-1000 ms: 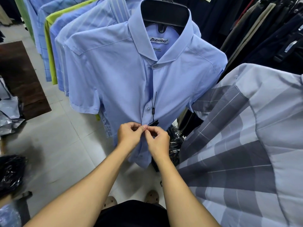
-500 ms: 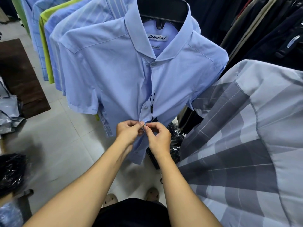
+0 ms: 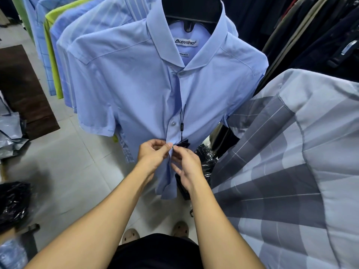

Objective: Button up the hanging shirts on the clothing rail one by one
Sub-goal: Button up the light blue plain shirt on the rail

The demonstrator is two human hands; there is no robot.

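To the left of the blue shirt hangs a row of blue and lime shirts. The blue shirt hangs on a black hanger, its collar button fastened. At its lower placket, the left hand pinches the fabric edge with thumb and forefinger. The right hand pinches opposite it, fingers meeting, perhaps over a hidden button. To the right of the shirt hangs a grey checked shirt.

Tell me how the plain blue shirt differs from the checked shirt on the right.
The plain blue shirt is one solid colour; the checked shirt has grey and pale blocks with thin lines. The plain blue shirt faces the camera, collar and placket showing; the checked shirt shows only its side. The left hand and right hand pinch the plain blue shirt; neither touches the checked shirt.
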